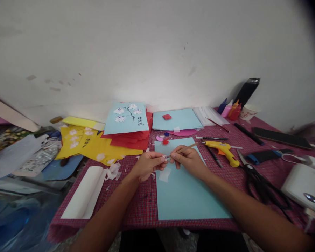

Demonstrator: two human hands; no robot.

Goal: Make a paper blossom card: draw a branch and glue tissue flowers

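Both hands meet above a light blue sheet on the checked cloth. My left hand pinches a small piece of white paper between thumb and fingertips. In my right hand is a thin brush, its tip end touching or very close to the white paper; its other end points up to the right. A pale paper square lies on the blue sheet just below the hands. Past the sheet's top edge are small red and blue paint dishes.
A yellow glue gun, black scissors and a white device lie right. Paint bottles and a black flask stand at the back. Left are a white paper roll, torn scraps and decorated sheets.
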